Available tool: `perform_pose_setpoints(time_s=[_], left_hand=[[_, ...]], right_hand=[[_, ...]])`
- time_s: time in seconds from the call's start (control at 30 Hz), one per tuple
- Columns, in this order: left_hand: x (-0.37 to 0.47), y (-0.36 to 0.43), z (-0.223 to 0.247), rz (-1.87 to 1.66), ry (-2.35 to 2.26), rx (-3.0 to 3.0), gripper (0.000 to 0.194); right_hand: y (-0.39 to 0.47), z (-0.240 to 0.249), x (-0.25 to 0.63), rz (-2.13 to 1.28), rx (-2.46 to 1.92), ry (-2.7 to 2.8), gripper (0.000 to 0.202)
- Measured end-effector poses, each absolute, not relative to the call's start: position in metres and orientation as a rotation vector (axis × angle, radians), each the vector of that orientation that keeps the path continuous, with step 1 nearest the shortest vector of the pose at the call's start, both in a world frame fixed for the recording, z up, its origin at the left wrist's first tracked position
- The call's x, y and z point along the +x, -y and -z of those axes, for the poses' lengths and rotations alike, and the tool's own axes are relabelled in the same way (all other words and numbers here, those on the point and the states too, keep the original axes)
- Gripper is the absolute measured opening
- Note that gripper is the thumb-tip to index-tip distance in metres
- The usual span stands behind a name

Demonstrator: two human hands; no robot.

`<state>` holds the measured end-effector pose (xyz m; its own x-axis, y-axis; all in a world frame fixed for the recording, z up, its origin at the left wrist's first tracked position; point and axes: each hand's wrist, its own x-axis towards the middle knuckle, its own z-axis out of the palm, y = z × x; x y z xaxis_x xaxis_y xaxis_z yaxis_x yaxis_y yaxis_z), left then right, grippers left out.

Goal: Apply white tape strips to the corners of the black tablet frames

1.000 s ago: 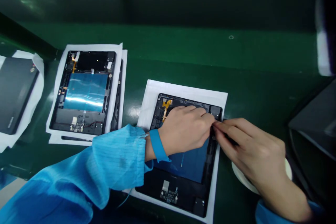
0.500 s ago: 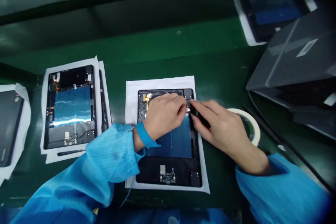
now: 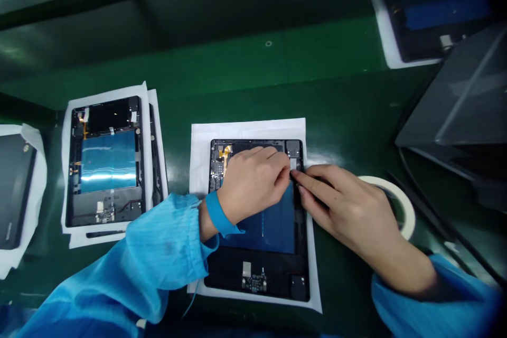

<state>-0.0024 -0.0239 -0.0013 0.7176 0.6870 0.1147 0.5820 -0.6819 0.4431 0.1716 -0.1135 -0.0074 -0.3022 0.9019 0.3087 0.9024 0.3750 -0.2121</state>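
Observation:
An opened tablet [image 3: 261, 259] lies on a white sheet [image 3: 200, 153] in front of me, its blue battery [image 3: 279, 227] and small circuit boards exposed. Over its upper part my left hand [image 3: 255, 182] is curled, thumb and fingers pinched near the right edge; whatever is between them is hidden. A blue wrist strap [image 3: 217, 214] circles that wrist. My right hand [image 3: 344, 206] reaches in from the right, index fingertip and thumb close together at the tablet's upper right edge, beside the left fingertips. I cannot make out anything between them.
Opened tablets [image 3: 106, 163] on white sheets are stacked at the left, with a closed dark tablet [image 3: 13, 190] beyond. A tape roll [image 3: 406, 211] lies behind my right hand. Dark grey panels [image 3: 459, 100], a black cable [image 3: 447, 222] and another opened tablet [image 3: 439, 16] are at the right.
Both hands have shifted slightly right and down in the view, still meeting at the tablet's upper right edge. The right thumb and index finger have come closer together. The view has shifted somewhat.

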Motion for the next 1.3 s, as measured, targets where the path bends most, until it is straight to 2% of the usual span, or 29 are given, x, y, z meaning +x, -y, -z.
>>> perform_pose_setpoints(time_s=[0.3,0.4,0.53,0.7,0.83,0.97,1.0,1.13,1.23,1.3], left_hand=[[-0.001,0.021,0.0,-0.345,-1.038,2.53,0.015],[-0.002,0.019,0.0,-0.357,-1.037,2.54,0.014],[-0.002,0.016,-0.001,-0.372,-1.027,2.537,0.013],[-0.002,0.012,-0.005,-0.355,-1.045,2.537,0.012],[0.002,0.008,-0.005,-0.337,-1.079,2.535,0.013],[-0.003,0.015,-0.016,-0.412,-1.007,2.57,0.011],[-0.01,0.023,-0.022,-0.439,-0.963,2.593,0.01],[-0.06,0.076,-0.049,-0.438,-0.636,2.863,0.02],[-0.095,0.118,-0.054,-0.274,-0.485,2.993,0.027],[-0.105,0.136,-0.049,-0.188,-0.468,3.003,0.024]], right_hand=[[0.105,0.003,0.162,0.213,-1.664,2.236,0.021],[0.129,-0.012,0.168,0.325,-1.653,2.15,0.029],[0.192,-0.021,0.209,0.688,-1.798,1.761,0.056],[0.248,-0.005,0.287,1.23,-1.962,1.504,0.056],[0.252,0.005,0.318,1.192,-2.073,1.48,0.041],[0.244,-0.004,0.324,1.168,-2.085,1.442,0.007],[0.243,-0.007,0.323,1.169,-2.077,1.439,0.005],[0.251,-0.019,0.308,1.149,-1.974,1.435,0.003],[0.251,-0.021,0.28,0.977,-1.947,1.462,0.015],[0.24,-0.023,0.255,0.814,-1.919,1.586,0.021]])
